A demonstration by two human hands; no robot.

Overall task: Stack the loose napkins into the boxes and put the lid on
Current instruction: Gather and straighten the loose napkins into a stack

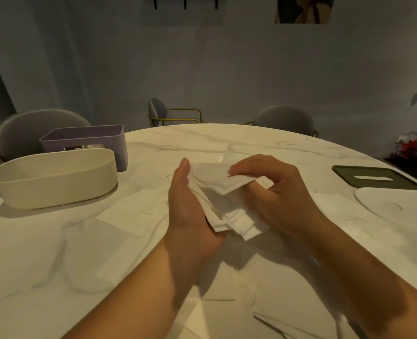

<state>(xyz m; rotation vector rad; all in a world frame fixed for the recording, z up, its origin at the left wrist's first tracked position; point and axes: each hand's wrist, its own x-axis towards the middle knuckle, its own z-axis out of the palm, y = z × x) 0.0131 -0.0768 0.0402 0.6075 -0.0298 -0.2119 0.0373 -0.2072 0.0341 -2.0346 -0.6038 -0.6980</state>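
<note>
Over the table (pixel 263 143), the left hand (pixel 190 211) braced flat against the napkin stack (pixel 227 204) while the right hand (pixel 276 192) pinched it. Squaring its edges first would likely help it slide into the cream box (pixel 53 182) at ten o'clock.

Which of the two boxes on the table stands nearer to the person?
The cream oval box, at the left of the table. The lilac box is rectangular and stands just behind it, farther from the person.

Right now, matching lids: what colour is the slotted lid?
Slotted lid: dark olive green, head view.
</note>
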